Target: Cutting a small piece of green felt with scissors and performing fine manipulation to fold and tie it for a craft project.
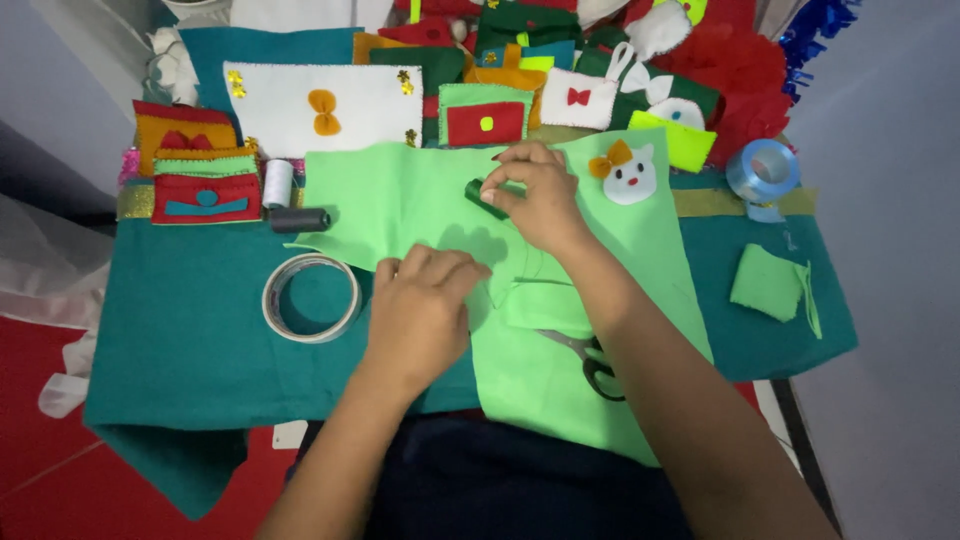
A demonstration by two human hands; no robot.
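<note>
A large sheet of light green felt (400,195) lies across a teal cloth (190,330). My right hand (530,195) holds a dark green thread spool (484,196) just above the felt's middle. Fine thread seems to run down from it toward a folded green felt piece (540,305). My left hand (425,300) rests palm down on the felt's lower left edge, fingers curled, pinching something too small to make out. Green-handled scissors (595,362) lie on the felt under my right forearm.
A tape roll (311,297) lies left of my left hand. A black spool (299,219) and a white spool (277,182) sit nearby. Finished felt pouches (205,190) are stacked at left; more felt crafts line the back. A blue ribbon roll (763,170) and small green scrap (768,283) are at right.
</note>
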